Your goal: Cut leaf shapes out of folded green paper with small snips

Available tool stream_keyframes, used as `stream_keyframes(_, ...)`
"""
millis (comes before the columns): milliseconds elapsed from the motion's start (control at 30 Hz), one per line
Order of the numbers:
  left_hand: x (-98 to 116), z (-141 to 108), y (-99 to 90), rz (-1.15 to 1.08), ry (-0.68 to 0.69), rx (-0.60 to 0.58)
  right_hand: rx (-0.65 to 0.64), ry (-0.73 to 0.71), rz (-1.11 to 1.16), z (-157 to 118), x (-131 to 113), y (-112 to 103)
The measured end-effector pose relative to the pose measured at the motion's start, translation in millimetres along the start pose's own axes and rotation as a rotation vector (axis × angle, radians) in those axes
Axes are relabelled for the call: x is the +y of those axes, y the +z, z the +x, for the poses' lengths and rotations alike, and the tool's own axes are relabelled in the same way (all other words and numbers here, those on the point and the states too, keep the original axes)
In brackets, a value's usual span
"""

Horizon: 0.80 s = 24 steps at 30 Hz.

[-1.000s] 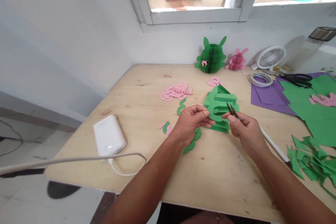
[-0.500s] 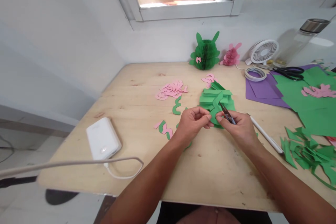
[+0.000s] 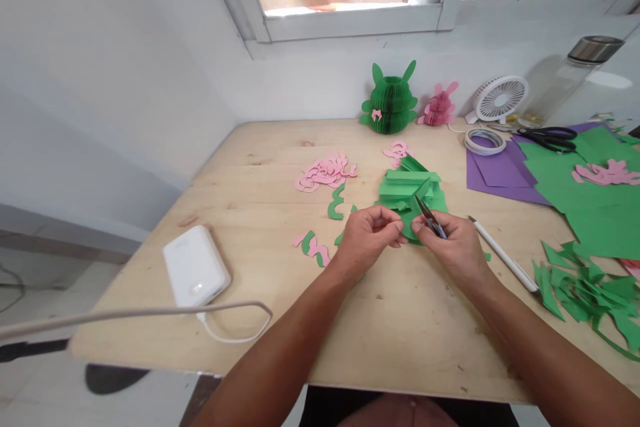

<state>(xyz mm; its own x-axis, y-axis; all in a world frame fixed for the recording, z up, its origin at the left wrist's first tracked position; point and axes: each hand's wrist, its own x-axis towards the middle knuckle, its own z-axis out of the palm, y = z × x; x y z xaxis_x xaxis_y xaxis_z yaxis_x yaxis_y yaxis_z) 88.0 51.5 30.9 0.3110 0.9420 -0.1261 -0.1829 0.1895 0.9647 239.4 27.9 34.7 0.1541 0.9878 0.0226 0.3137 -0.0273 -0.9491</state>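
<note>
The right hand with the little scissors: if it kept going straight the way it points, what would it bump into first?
Probably the green paper. The little scissors in the right hand point up into it, and their tips look like they're already at it, but it's hard to be sure how close.

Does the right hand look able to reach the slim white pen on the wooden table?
Probably yes: the right hand sits beside the slim white pen, nothing blocking, though it holds small metal snips.

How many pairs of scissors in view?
2: small snips in the right hand, and black-handled scissors lying on purple paper to the right. Others could be hidden under the paper.
</note>
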Motion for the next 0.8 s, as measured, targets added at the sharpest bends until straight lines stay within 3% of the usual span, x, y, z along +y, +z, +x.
stream_keyframes(433,0,1,-2.5,-0.06,-0.02,0.008,-0.017,0.02,0.062,0,0,-1)
stream_keyframes(633,4,1,-7.4,-0.138,-0.044,-0.03,-0.037,-0.063,0.368,0,12,-5)
stream_keyframes(800,9,0,-7.3,-0.228,-0.071,0.002,-0.092,-0.074,0.372,1,16,-6)
